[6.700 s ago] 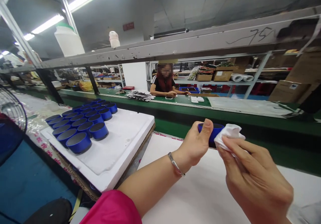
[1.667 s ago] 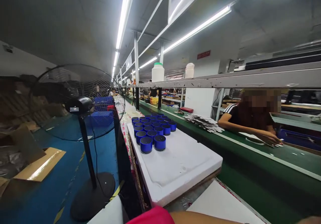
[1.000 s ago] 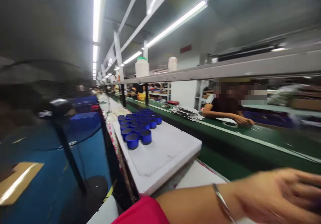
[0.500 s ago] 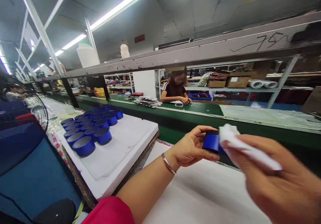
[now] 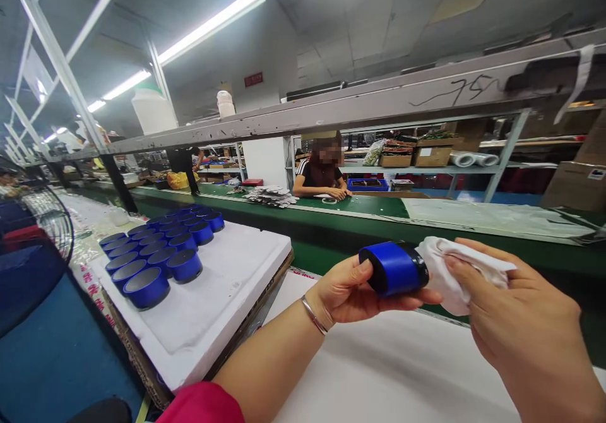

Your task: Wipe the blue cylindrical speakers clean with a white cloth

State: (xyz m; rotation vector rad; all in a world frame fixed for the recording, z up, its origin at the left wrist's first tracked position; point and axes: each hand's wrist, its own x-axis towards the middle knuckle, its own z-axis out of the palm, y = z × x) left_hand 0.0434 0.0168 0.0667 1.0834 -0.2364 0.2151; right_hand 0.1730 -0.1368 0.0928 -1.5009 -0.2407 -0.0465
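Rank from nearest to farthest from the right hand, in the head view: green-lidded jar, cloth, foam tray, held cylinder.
1. Cloth: in the right hand.
2. Held cylinder: left of the cloth, in the left hand.
3. Foam tray: farther left, under more cylinders.
4. Green-lidded jar: upper left, on the shelf.

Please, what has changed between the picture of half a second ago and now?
The blue cylinder in the left hand has turned onto its side, dark face leftward. The white cloth in the right hand is now by its black-banded end; contact is unclear. Both are still held. The other blue cylinders stayed on the white foam board.
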